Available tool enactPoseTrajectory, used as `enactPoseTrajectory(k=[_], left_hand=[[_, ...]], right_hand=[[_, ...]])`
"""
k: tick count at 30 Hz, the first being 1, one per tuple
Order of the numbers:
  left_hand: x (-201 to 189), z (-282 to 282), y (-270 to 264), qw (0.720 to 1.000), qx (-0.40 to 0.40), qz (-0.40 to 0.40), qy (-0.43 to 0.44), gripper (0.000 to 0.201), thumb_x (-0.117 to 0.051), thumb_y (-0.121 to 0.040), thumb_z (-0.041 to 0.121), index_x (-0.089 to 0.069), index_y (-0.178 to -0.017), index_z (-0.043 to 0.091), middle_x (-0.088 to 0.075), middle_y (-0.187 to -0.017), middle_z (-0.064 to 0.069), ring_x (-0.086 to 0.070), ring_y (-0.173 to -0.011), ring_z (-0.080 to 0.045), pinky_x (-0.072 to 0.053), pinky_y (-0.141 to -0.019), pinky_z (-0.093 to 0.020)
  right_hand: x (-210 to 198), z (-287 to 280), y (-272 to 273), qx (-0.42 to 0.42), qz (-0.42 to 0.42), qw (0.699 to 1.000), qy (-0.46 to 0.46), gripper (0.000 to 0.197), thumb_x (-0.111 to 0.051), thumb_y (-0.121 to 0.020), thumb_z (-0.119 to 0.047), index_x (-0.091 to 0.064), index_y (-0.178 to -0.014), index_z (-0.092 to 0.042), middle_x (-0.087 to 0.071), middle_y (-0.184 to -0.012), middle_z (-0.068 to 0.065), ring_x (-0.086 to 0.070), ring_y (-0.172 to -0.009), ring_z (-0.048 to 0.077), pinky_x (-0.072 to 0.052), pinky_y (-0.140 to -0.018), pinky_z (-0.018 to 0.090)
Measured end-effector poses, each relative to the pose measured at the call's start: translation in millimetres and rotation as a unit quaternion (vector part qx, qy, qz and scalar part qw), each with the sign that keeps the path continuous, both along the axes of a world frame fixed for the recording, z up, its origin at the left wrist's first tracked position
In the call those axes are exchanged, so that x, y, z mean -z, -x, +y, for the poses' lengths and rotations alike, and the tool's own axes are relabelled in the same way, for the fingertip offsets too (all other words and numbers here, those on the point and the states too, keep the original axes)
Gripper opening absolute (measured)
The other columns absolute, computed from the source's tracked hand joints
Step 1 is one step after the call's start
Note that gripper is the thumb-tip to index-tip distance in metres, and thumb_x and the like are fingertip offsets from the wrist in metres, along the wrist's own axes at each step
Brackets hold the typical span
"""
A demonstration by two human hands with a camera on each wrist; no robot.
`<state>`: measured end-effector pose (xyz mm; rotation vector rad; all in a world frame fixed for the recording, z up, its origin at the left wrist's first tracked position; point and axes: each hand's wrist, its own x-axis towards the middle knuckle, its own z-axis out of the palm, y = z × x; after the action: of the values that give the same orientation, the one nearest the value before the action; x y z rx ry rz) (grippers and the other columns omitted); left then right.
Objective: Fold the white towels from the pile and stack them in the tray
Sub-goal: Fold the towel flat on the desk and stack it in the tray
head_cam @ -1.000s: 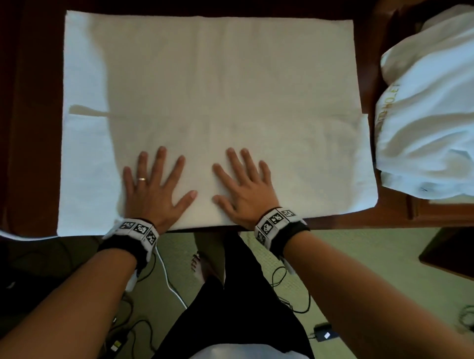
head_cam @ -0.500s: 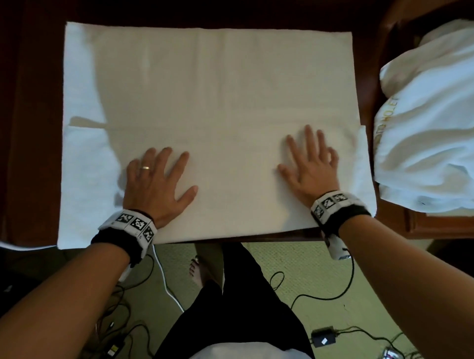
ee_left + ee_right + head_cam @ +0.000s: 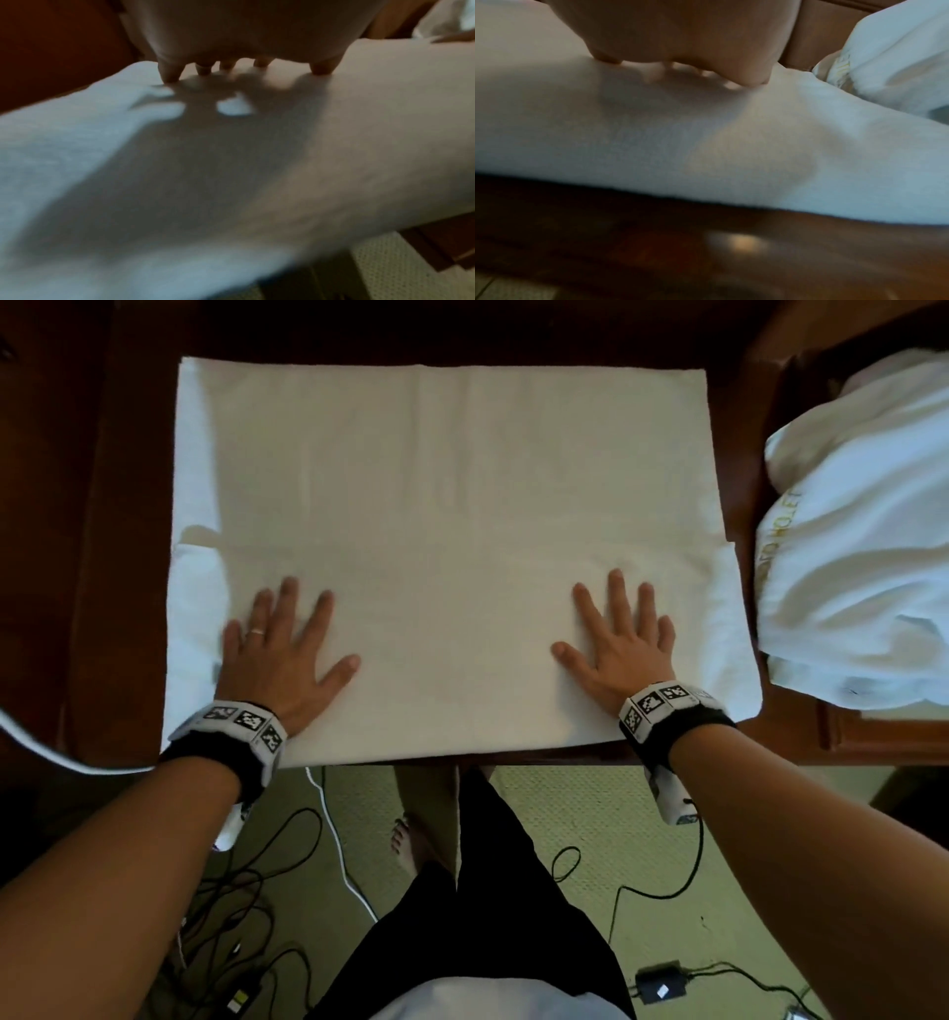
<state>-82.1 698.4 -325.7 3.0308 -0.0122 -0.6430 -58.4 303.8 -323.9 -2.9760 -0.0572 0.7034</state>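
A white towel [image 3: 452, 516] lies spread flat on the dark wooden table [image 3: 118, 557], with its near part doubled over along a fold line across the middle. My left hand [image 3: 282, 654] presses flat on the near left of the towel [image 3: 359, 142], fingers spread. My right hand [image 3: 621, 639] presses flat on the near right of the towel [image 3: 654, 132], fingers straight. A pile of crumpled white towels [image 3: 862, 546] fills the wooden tray [image 3: 883, 737] at the right.
The towel's near edge lines up with the table's front edge [image 3: 513, 760]. Below it are green carpet [image 3: 616, 814], black cables [image 3: 257, 891], a power adapter [image 3: 660, 986] and the person's bare foot [image 3: 405, 839].
Both hands started close together at the near middle of the towel and have slid apart, the right far to the right, the left slightly left, smoothing the folded layer.
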Motion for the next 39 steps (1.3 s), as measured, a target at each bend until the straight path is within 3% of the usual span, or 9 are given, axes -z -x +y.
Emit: enactPoseTrajectory(k=[5, 11, 13, 21, 27, 31, 34, 37, 39], left_hand=[[-20, -2, 22, 0.998, -0.024, 0.05, -0.009, 0.077, -0.039, -0.093, 0.07, -0.016, -0.158, 0.035, -0.005, -0.169, -0.005, -0.014, -0.152, -0.033, -0.022, -0.118, -0.056], [-65, 8, -36, 0.991, 0.032, 0.119, -0.058, 0.048, -0.042, -0.095, 0.065, -0.058, -0.119, 0.027, -0.056, -0.132, -0.008, -0.058, -0.115, -0.032, -0.049, -0.096, -0.045], [-74, 8, -64, 0.993, 0.02, 0.108, -0.047, 0.048, -0.048, -0.095, 0.061, -0.059, -0.127, 0.027, -0.061, -0.133, -0.006, -0.059, -0.117, -0.031, -0.05, -0.097, -0.045], [-63, 12, -180, 0.999, -0.023, 0.004, 0.023, 0.052, -0.053, -0.099, 0.049, -0.051, -0.144, 0.024, -0.053, -0.146, -0.005, -0.052, -0.129, -0.034, -0.046, -0.102, -0.052], [-22, 15, -241, 0.996, 0.036, 0.001, -0.079, 0.064, -0.048, -0.102, 0.035, -0.021, -0.159, 0.027, -0.021, -0.166, -0.004, -0.025, -0.149, -0.034, -0.035, -0.109, -0.059], [-4, 10, -247, 0.991, 0.051, -0.103, -0.062, 0.052, -0.06, -0.092, 0.017, -0.046, -0.142, 0.017, -0.052, -0.133, -0.019, -0.044, -0.126, -0.042, -0.032, -0.104, -0.064], [-9, 2, -251, 0.987, 0.052, -0.143, -0.059, 0.028, -0.068, -0.088, 0.011, -0.064, -0.116, 0.009, -0.054, -0.105, -0.024, -0.051, -0.104, -0.046, -0.03, -0.105, -0.061], [-32, -9, -258, 0.99, 0.043, -0.132, -0.025, 0.026, -0.072, -0.085, 0.007, -0.06, -0.106, -0.003, -0.053, -0.1, -0.03, -0.056, -0.086, -0.052, -0.043, -0.08, -0.058], [-51, -10, -265, 0.991, 0.019, -0.132, 0.013, 0.03, -0.068, -0.089, 0.01, -0.058, -0.115, -0.002, -0.058, -0.108, -0.031, -0.058, -0.09, -0.054, -0.046, -0.078, -0.056]], right_hand=[[-16, 7, 37, 0.011, 0.045, 0.999, 0.004, 0.077, -0.031, -0.091, -0.074, 0.004, -0.153, -0.047, 0.017, -0.165, -0.004, 0.011, -0.151, 0.035, -0.009, -0.119, 0.058], [-50, 4, 2, 0.019, 0.016, 0.999, -0.024, 0.049, -0.052, -0.094, -0.047, -0.052, -0.137, -0.023, -0.048, -0.14, 0.005, -0.048, -0.125, 0.033, -0.046, -0.1, 0.046], [-56, 1, -28, 0.02, -0.004, 0.999, -0.028, 0.044, -0.053, -0.094, -0.04, -0.058, -0.132, -0.018, -0.055, -0.13, 0.007, -0.053, -0.121, 0.032, -0.047, -0.098, 0.044], [-46, -12, -164, 0.001, -0.083, 0.996, -0.041, 0.041, -0.051, -0.098, -0.02, -0.052, -0.138, -0.014, -0.053, -0.136, 0.011, -0.052, -0.122, 0.033, -0.046, -0.1, 0.047], [-12, -25, -233, -0.032, -0.079, 0.996, -0.01, 0.061, -0.05, -0.098, -0.018, -0.026, -0.154, -0.021, -0.023, -0.162, 0.008, -0.022, -0.148, 0.031, -0.024, -0.116, 0.05], [5, -34, -234, -0.011, -0.143, 0.989, -0.029, 0.052, -0.054, -0.095, -0.023, -0.041, -0.145, -0.021, -0.046, -0.142, 0.01, -0.04, -0.131, 0.034, -0.026, -0.109, 0.052], [6, -39, -241, -0.015, -0.159, 0.987, -0.008, 0.037, -0.055, -0.094, -0.024, -0.055, -0.13, -0.014, -0.054, -0.124, 0.012, -0.046, -0.118, 0.035, -0.028, -0.1, 0.051], [-7, -40, -254, -0.029, -0.147, 0.989, 0.0, 0.027, -0.057, -0.093, -0.022, -0.061, -0.115, -0.006, -0.057, -0.115, 0.015, -0.049, -0.111, 0.037, -0.032, -0.096, 0.049], [-24, -42, -260, -0.032, -0.161, 0.986, -0.01, 0.025, -0.061, -0.089, -0.02, -0.062, -0.107, -0.003, -0.058, -0.109, 0.017, -0.051, -0.104, 0.039, -0.038, -0.089, 0.047]])
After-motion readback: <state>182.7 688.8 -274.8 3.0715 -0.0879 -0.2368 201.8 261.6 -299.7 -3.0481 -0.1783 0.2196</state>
